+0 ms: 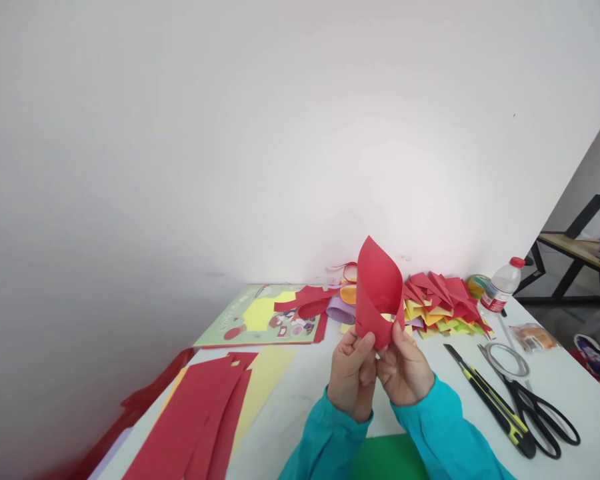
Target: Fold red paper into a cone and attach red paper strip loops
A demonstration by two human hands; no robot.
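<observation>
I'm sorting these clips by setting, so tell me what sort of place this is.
Probably a craft table in a plain room: there are scissors, a utility knife and stacked sheets of red paper, all on a white tabletop against a bare wall.

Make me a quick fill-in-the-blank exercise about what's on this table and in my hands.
The left hand and right hand hold a curled sheet coloured ____.
Beside the cutter lies a black-handled pair of ____.
A red-capped ____ stands beside the paper pile.
The flat sheet under the forearms is ____.

Missing words: red; scissors; bottle; green.
</observation>
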